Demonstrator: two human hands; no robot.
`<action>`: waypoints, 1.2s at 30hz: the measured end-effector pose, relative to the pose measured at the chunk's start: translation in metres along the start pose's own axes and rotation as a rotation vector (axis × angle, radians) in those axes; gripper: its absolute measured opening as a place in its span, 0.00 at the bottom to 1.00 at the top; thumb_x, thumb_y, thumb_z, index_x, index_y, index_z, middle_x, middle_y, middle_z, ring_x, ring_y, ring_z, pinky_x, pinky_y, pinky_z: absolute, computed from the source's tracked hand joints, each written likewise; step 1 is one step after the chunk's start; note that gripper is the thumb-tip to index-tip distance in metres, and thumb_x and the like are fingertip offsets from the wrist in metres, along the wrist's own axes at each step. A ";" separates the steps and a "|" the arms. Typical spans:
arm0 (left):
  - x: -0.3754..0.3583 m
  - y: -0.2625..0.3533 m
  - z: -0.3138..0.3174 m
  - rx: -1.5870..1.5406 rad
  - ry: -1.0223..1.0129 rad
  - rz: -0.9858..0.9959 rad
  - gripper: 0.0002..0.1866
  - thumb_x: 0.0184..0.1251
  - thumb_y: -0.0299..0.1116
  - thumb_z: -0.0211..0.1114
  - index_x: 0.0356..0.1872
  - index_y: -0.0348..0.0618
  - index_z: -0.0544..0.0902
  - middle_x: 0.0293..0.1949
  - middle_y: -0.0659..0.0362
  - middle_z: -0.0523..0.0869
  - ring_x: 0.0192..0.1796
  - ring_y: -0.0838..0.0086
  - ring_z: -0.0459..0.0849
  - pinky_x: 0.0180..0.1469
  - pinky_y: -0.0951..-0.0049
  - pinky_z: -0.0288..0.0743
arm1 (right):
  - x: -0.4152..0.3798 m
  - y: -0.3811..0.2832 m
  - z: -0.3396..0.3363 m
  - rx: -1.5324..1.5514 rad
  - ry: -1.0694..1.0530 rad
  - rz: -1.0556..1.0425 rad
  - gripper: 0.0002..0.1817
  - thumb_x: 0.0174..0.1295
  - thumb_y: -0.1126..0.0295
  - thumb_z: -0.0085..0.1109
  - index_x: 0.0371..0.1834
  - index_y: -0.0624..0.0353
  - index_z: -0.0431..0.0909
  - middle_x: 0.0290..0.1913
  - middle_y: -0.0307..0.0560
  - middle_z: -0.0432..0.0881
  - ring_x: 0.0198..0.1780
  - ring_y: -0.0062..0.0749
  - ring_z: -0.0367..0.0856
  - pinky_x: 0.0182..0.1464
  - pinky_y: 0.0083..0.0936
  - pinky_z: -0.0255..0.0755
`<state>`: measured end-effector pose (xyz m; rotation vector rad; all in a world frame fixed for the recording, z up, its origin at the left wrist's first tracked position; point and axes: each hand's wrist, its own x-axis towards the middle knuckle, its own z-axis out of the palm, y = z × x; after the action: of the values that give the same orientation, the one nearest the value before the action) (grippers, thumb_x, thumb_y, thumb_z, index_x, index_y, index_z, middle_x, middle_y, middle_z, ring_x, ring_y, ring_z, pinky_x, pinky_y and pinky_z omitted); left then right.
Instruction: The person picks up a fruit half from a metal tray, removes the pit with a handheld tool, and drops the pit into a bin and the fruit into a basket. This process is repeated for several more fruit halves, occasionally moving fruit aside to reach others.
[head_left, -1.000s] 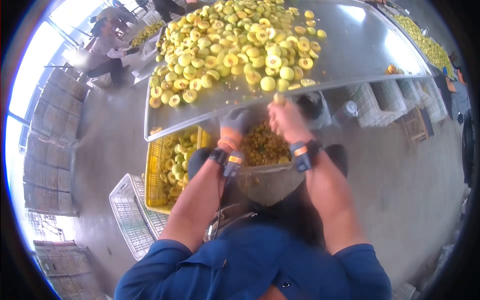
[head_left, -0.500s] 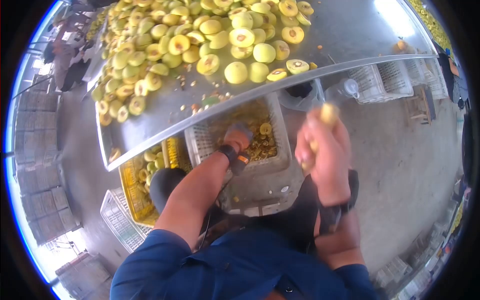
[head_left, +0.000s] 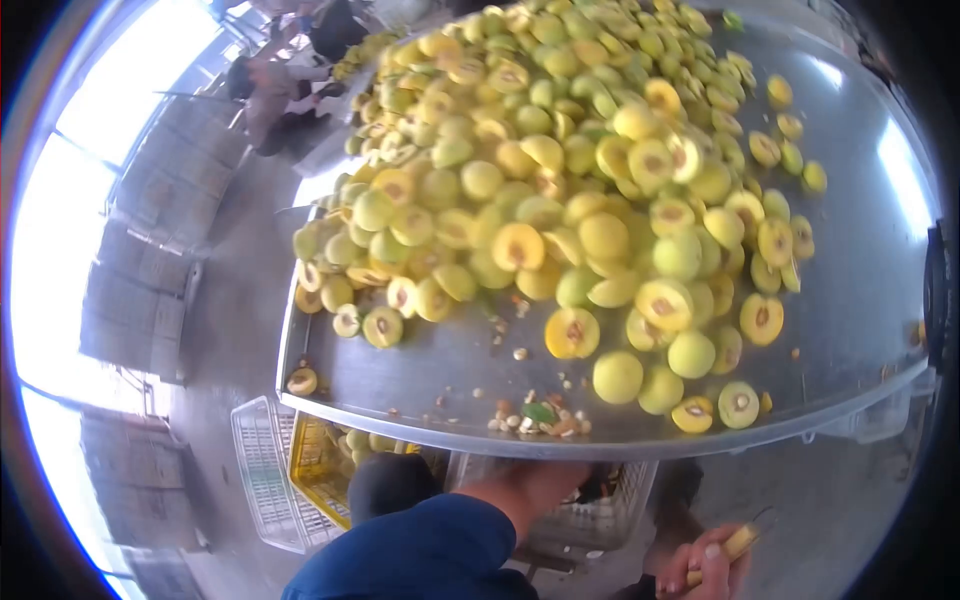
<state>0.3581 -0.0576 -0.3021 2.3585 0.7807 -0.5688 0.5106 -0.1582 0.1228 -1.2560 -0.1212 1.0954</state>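
My right hand is at the bottom right, fingers wrapped round a tool with a yellowish handle and a thin metal tip. My left forearm reaches under the front edge of the metal table, over the pale plastic crate; the left hand's fingers are hidden there. On the table is a large heap of yellow-green stone fruit, many cut in half with brown stones or hollows showing. A small cluster of pit pieces lies near the front edge, with a green leaf among them.
A yellow crate holding fruit halves stands left of my knee, beside a white crate. Stacked crates line the left side. Another person is at the upper left. The table's raised metal rim runs across in front of me.
The view has swung up and left, so more of the heap shows. My right hand, still gripping the tool, now appears lower. My left hand has gone from sight below the table edge.
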 end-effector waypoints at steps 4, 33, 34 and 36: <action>-0.021 0.000 -0.010 -0.049 -0.002 -0.014 0.17 0.73 0.39 0.64 0.57 0.47 0.89 0.56 0.50 0.91 0.55 0.53 0.90 0.57 0.55 0.83 | -0.012 0.005 0.018 -0.065 -0.075 0.003 0.02 0.78 0.74 0.53 0.47 0.59 0.74 0.26 0.35 0.72 0.21 0.18 0.68 0.22 0.20 0.65; -0.006 0.016 0.025 -0.236 0.188 -0.145 0.20 0.74 0.37 0.61 0.62 0.43 0.87 0.59 0.46 0.89 0.58 0.52 0.88 0.62 0.56 0.80 | -0.013 0.025 0.008 -0.271 -0.067 0.196 0.05 0.76 0.77 0.52 0.50 0.57 0.72 0.25 0.35 0.73 0.21 0.16 0.67 0.21 0.18 0.61; -0.007 0.015 0.022 -0.232 0.169 -0.139 0.20 0.74 0.38 0.61 0.61 0.43 0.87 0.58 0.47 0.90 0.57 0.52 0.88 0.61 0.56 0.81 | -0.013 0.022 0.012 -0.279 -0.055 0.220 0.05 0.76 0.77 0.52 0.50 0.57 0.72 0.25 0.35 0.73 0.21 0.15 0.67 0.21 0.18 0.61; -0.011 0.013 0.015 -0.224 0.140 -0.123 0.20 0.73 0.38 0.62 0.60 0.43 0.88 0.56 0.47 0.90 0.56 0.53 0.89 0.59 0.56 0.81 | -0.015 0.016 0.020 -0.292 -0.030 0.262 0.05 0.76 0.77 0.52 0.50 0.57 0.72 0.26 0.35 0.73 0.21 0.15 0.67 0.21 0.18 0.61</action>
<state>0.3554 -0.0794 -0.3022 2.1710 1.0038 -0.3487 0.4812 -0.1566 0.1243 -1.5481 -0.1459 1.3583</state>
